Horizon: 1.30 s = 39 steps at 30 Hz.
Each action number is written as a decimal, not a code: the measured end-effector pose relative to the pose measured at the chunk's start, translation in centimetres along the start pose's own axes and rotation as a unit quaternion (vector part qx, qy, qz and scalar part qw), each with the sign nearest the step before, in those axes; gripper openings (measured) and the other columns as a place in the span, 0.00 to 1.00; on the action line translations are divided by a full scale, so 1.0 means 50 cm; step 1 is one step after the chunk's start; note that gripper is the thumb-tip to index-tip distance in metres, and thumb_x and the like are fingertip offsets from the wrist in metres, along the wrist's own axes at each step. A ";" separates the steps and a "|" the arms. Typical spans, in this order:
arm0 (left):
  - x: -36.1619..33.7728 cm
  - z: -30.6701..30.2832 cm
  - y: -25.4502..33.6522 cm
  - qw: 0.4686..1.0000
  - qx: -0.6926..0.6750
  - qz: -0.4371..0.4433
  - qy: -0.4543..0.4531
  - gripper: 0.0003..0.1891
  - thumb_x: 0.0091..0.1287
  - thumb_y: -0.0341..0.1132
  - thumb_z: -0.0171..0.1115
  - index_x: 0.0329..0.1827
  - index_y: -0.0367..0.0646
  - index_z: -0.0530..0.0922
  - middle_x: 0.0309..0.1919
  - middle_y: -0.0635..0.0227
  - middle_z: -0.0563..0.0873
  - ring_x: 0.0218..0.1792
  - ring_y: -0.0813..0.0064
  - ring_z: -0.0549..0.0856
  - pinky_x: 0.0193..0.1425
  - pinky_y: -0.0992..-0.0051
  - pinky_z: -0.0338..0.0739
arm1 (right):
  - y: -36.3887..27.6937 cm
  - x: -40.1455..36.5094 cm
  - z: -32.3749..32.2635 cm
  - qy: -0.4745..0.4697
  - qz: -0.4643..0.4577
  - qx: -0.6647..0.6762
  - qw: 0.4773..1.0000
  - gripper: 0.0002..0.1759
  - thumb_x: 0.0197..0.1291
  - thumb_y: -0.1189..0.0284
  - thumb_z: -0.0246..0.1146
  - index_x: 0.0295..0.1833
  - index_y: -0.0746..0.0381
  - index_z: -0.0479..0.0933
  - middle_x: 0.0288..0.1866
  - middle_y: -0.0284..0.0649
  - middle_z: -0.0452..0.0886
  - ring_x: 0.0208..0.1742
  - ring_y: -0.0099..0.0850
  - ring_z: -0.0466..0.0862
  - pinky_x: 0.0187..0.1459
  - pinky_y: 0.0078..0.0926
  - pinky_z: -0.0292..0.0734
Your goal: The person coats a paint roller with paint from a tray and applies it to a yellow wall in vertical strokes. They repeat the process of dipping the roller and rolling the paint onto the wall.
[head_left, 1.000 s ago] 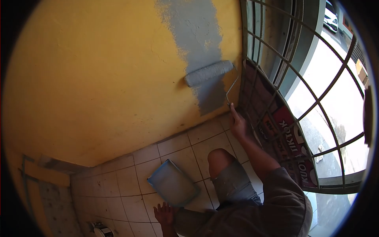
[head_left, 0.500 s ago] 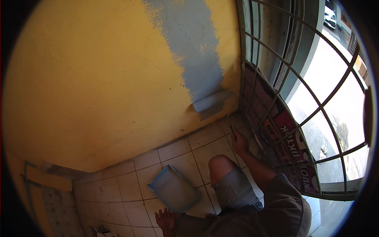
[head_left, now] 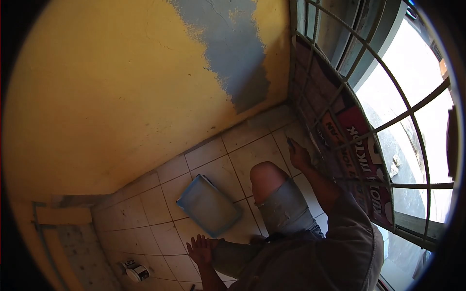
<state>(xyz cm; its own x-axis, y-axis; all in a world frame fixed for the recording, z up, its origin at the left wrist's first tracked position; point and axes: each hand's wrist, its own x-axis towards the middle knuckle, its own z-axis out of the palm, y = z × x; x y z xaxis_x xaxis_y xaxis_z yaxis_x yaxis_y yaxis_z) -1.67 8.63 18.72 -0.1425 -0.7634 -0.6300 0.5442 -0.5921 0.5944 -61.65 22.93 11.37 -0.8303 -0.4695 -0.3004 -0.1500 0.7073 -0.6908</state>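
Observation:
My right hand (head_left: 299,155) is closed around the dark handle of a paint roller (head_left: 290,142), low by the window corner. The roller's head cannot be made out now. Above and to the left of that hand, a band of grey paint (head_left: 238,58) with ragged edges runs down the yellow wall (head_left: 111,106). My left hand (head_left: 199,250) is empty, fingers spread, beside my left knee. Just above it, a blue paint tray (head_left: 187,190) with greyish contents lies on the tiled floor (head_left: 170,237), between the wall and my legs.
On the right stands a window grille (head_left: 374,131) of curved bars, with a printed banner (head_left: 357,145) along its lower part. A white tub with a dark label (head_left: 136,271) sits on the floor at lower left. A low ledge (head_left: 73,223) juts out at the far left.
The view has tilted down, so wall and tray appear higher. The roller head, seen earlier against the wall at the band's lower end, no longer shows there. My left hand shows more fully.

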 end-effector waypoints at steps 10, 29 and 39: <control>-0.012 0.015 -0.008 0.999 0.028 0.018 0.010 0.33 0.78 0.62 0.59 0.75 0.49 0.70 0.72 0.53 0.73 0.77 0.54 0.69 0.83 0.48 0.65 | 0.002 0.119 0.020 -0.014 0.005 0.014 1.000 0.27 0.80 0.61 0.56 0.80 0.53 0.71 0.67 0.54 0.84 0.67 0.57 0.83 0.67 0.51 0.78; 0.018 0.050 -0.009 1.000 0.015 -0.003 0.026 0.29 0.80 0.62 0.56 0.70 0.49 0.74 0.70 0.55 0.76 0.75 0.53 0.71 0.81 0.49 0.67 | -0.055 0.121 -0.077 0.044 -0.076 0.049 0.995 0.27 0.79 0.64 0.59 0.80 0.52 0.72 0.66 0.55 0.85 0.66 0.55 0.84 0.66 0.48 0.77; 0.043 0.037 -0.005 1.000 0.019 -0.017 0.016 0.23 0.80 0.61 0.57 0.60 0.52 0.80 0.60 0.58 0.84 0.68 0.56 0.79 0.75 0.50 0.73 | -0.137 0.059 -0.151 0.091 -0.115 0.051 0.988 0.27 0.80 0.63 0.58 0.80 0.55 0.72 0.72 0.55 0.80 0.72 0.54 0.80 0.70 0.45 0.75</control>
<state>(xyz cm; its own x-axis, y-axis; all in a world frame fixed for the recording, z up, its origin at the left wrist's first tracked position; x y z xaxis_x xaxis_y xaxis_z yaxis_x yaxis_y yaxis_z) -3.65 6.68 18.14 -0.1345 -0.7339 -0.6658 0.5080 -0.6280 0.5896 -67.11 20.68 20.18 -0.8646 -0.5023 -0.0103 -0.2992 0.5312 -0.7926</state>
